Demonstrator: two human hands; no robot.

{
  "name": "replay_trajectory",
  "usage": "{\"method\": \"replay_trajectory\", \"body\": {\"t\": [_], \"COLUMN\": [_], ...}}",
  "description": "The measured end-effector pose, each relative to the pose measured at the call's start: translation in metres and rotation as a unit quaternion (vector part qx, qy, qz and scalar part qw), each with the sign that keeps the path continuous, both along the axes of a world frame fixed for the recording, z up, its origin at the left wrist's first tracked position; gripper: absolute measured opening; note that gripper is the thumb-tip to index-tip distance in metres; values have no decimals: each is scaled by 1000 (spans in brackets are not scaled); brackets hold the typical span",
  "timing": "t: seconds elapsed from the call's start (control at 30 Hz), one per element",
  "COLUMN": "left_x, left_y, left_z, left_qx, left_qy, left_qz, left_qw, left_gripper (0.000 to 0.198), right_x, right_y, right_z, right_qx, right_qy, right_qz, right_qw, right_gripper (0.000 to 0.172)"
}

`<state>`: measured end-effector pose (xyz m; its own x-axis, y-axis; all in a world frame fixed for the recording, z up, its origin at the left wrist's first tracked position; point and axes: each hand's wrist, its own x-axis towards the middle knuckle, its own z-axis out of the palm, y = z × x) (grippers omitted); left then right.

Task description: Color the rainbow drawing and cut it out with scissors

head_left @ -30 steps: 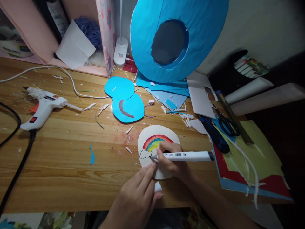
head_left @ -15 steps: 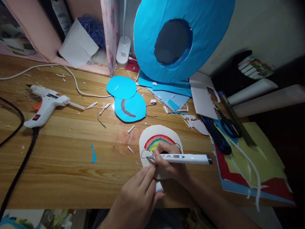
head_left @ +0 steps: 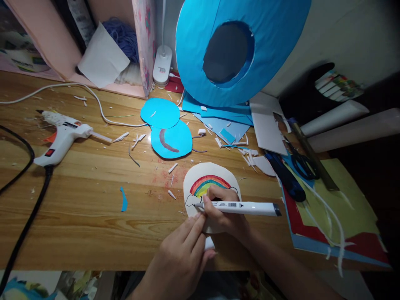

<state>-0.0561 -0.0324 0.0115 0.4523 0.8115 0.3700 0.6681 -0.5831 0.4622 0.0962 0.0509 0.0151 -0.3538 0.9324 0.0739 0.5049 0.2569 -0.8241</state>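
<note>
Wooden desk (head_left: 93, 216), strewn with paper trimmings: my two hands meet over a cream paper disc (head_left: 210, 171) that lies close to the desk's near edge, a little right of its middle.

My right hand (head_left: 223, 214) is clenched around a white marker (head_left: 250, 207). The marker's long axis runs almost level with the near edge, its dark cap end pointing toward the desk's right edge and its tip pointing left. The tip touches the disc just below a black cloud outline (head_left: 191, 201), at the left foot of a painted rainbow (head_left: 210, 183). That spot lies left of my right knuckles and just beyond my left fingertips, so both hands are about equally close to it.

My left hand (head_left: 179, 258) comes in from the near edge with its fingers stretched out, the tips pressing the disc's near rim. A small white piece (head_left: 209, 243) shows beside its lower fingers; I cannot tell whether it is gripped.

A glue gun (head_left: 62, 133) lies toward the left edge, scissors (head_left: 300, 163) lie toward the right edge, and a big blue ring (head_left: 275, 41) leans at the back edge.
</note>
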Motion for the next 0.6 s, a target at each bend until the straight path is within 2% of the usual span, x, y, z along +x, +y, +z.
{"method": "replay_trajectory", "body": {"t": [0.6], "left_x": [0], "left_y": [0], "left_z": [1], "left_qx": [-12], "left_qy": [-4], "left_qz": [-2], "left_qw": [1000], "left_gripper": [31], "right_x": [4], "right_y": [-3], "right_z": [-7], "right_qx": [5], "right_qy": [-4], "right_qz": [-23], "right_qw": [1000], "right_gripper": [30]}}
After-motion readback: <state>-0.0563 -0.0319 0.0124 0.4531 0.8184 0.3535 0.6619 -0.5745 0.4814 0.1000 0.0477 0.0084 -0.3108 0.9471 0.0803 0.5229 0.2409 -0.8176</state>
